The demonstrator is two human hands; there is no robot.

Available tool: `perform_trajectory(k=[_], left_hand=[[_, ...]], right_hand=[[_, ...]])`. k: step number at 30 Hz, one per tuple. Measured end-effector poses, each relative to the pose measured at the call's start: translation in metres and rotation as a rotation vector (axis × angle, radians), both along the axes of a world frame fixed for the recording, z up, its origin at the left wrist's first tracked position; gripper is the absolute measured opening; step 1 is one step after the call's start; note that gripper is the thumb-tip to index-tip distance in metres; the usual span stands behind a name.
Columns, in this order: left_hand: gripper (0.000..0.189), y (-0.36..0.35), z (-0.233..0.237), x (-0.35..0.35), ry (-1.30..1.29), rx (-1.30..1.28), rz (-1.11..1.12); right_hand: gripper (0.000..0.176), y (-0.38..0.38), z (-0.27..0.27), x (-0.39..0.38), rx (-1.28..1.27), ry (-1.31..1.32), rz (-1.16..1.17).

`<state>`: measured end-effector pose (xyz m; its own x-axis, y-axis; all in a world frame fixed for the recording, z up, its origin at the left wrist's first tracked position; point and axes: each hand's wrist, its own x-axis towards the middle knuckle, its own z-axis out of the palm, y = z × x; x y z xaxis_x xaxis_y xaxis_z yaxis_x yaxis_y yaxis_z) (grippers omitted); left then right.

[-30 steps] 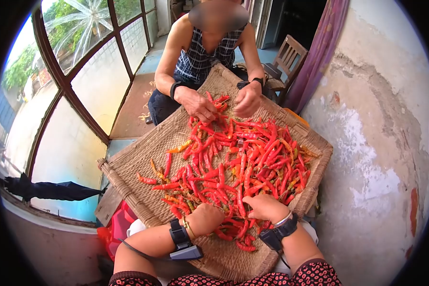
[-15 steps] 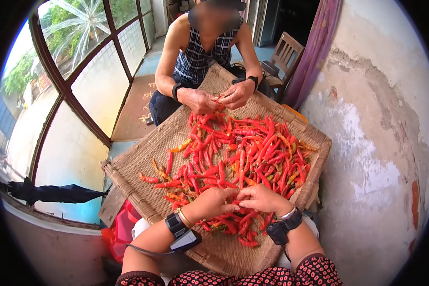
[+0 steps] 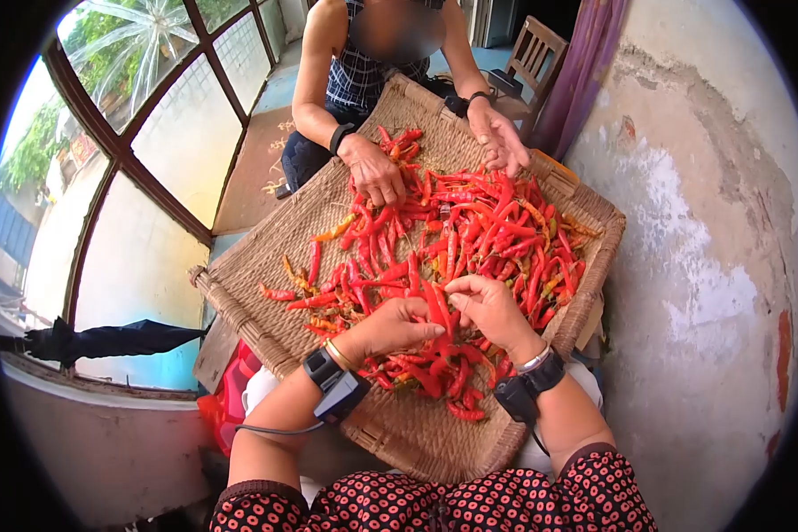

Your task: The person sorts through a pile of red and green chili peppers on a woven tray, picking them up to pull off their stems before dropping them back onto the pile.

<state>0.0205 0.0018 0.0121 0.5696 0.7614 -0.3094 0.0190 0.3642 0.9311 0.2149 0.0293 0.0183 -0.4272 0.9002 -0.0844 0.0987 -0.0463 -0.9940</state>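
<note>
Spreading wide, the woven tray (image 3: 417,439) carries a big heap of red peppers (image 3: 516,229). At its far side, the other person's one hand (image 3: 377,173) touches the peppers, and the second hand (image 3: 498,137) is open near them. The left hand (image 3: 386,328) is curled and seems to hold a long pepper (image 3: 435,306) above the heap. The right hand (image 3: 488,308) has thumb and forefinger near its upper end; whether they grip, I cannot tell. This pepper should be light, smooth and rather easy to bruise, so a gentle pinch at its middle looks best.
</note>
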Motion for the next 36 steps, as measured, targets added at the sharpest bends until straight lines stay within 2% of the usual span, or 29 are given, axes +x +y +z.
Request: perform_trajectory(k=[1, 3, 8, 10, 13, 14, 16, 17, 18, 20, 21, 22, 24, 28, 30, 32, 34, 36], left_hand=[[0.014, 0.0, 0.001, -0.001, -0.001, -0.002, 0.0], [0.015, 0.004, 0.007, -0.005, -0.046, 0.077, 0.204], [0.016, 0.023, 0.032, -0.035, 0.019, 0.075, 0.326], [0.017, 0.042, 0.029, -0.044, -0.011, 0.171, 0.46], [0.025, 0.074, 0.024, -0.04, -0.302, 0.1, 0.817], [0.025, 0.08, 0.016, -0.043, -0.302, 0.098, 0.819], [0.032, 0.098, -0.022, -0.056, 0.483, 0.715, 0.828], [0.039, 0.108, -0.046, -0.072, 0.738, 0.785, 0.677], [0.039, 0.104, -0.048, -0.069, 0.741, 0.778, 0.668], [0.039, 0.097, -0.049, -0.06, 1.19, 0.901, 0.604], [0.031, 0.098, -0.055, -0.059, 1.14, 0.971, 0.659], [0.031, 0.098, -0.059, -0.061, 1.139, 0.97, 0.664], [0.024, 0.099, -0.061, -0.064, 1.236, 0.795, 0.594], [0.023, 0.087, -0.046, -0.072, 1.067, 0.801, 0.514], [0.026, 0.083, -0.034, -0.071, 0.965, 0.454, 0.364], [0.026, 0.072, -0.028, -0.066, 0.872, 0.429, 0.369], [0.026, 0.055, -0.017, -0.05, 0.368, 0.107, 0.488], [0.025, 0.036, 0.002, -0.031, 0.216, -0.018, 0.488]], right_hand=[[0.018, 0.002, -0.003, 0.002, -0.002, -0.001, 0.0], [0.017, 0.008, -0.006, 0.006, -0.02, -0.045, -0.002], [0.016, 0.009, -0.009, 0.005, -0.024, -0.121, -0.005], [0.016, 0.011, -0.006, 0.004, -0.015, -0.138, 0.014], [0.016, 0.01, 0.0, 0.002, 0.041, -0.185, 0.032], [0.016, 0.01, 0.001, 0.003, 0.032, -0.175, 0.031], [0.015, 0.011, 0.004, 0.002, 0.021, -0.162, 0.028], [0.015, 0.012, 0.005, 0.003, 0.03, -0.18, 0.028], [0.015, 0.011, 0.004, 0.003, 0.032, -0.197, 0.028], [0.015, 0.009, -0.002, 0.0, 0.058, -0.196, 0.046], [0.016, 0.009, -0.005, -0.002, 0.089, -0.194, 0.066], [0.016, 0.008, -0.007, -0.003, 0.091, -0.196, 0.068], [0.016, 0.009, -0.012, -0.004, 0.11, -0.215, 0.096], [0.015, 0.01, -0.014, -0.003, 0.159, -0.276, 0.139], [0.017, 0.008, -0.011, -0.005, 0.164, -0.291, 0.14], [0.018, 0.006, -0.01, -0.007, 0.169, -0.305, 0.141], [0.024, 0.005, -0.011, -0.008, 0.14, -0.266, 0.147], [0.029, 0.004, -0.01, -0.009, 0.068, -0.22, 0.109]])
